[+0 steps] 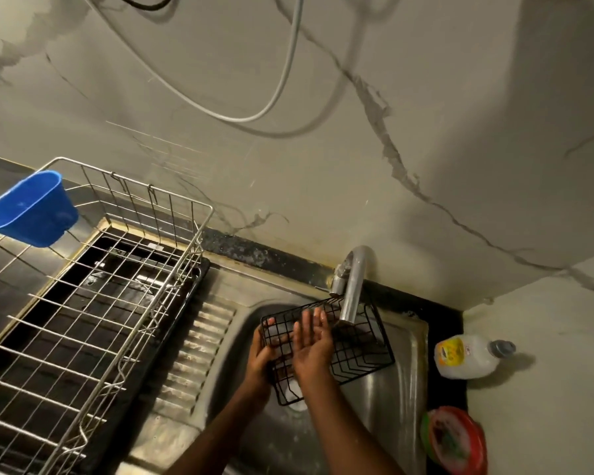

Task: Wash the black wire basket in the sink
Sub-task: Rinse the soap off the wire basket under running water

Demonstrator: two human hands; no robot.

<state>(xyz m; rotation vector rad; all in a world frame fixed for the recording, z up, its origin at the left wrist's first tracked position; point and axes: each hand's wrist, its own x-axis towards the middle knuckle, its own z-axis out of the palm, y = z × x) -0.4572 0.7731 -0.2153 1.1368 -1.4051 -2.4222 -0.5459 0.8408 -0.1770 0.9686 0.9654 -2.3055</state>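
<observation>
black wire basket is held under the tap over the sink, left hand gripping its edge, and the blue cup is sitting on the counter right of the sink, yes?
Not quite. The blue cup hangs on the silver dish rack, left of the sink. The rest holds in the head view: the black wire basket is under the tap, the left hand gripping its edge.

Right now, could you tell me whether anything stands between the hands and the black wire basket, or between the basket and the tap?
Nothing visible does. The left hand grips the black wire basket, the right hand lies flat on its mesh, and the basket sits directly under the tap, over the sink.
</observation>
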